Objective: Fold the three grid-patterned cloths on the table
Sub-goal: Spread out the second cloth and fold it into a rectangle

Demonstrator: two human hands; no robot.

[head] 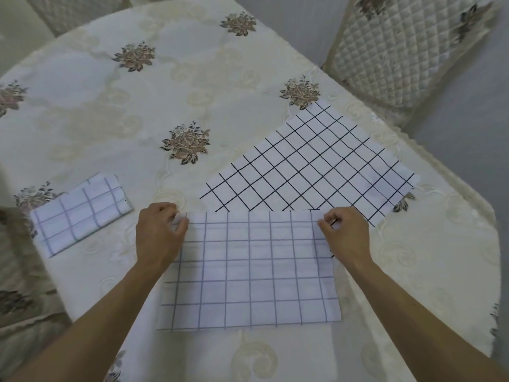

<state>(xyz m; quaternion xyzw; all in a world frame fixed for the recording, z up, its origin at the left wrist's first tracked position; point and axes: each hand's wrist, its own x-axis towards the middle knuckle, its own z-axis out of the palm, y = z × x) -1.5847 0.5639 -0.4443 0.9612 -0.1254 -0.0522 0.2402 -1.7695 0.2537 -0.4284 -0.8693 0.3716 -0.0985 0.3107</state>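
Cream floral linen covers the worktop (pixel 91 111). The grey cloth (pixel 248 274) lies flat at the near edge, second in turn (the folded cloth (pixel 80 213) sits left, the black cloth (pixel 311 161) lies spread beyond). The left hand (pixel 159 232) and right hand (pixel 347 235) pinch its far corners, fingers (pixel 180 226) curled on the fabric. Next, likely: bring that edge to the near hem, corners matched.

Folded cloth (pixel 80 213) left on table (pixel 192 64); near cloth (pixel 248 271) centre-front, far edge overlapping spread cloth (pixel 316 166) behind-right; chair (pixel 399 51) beyond, right.
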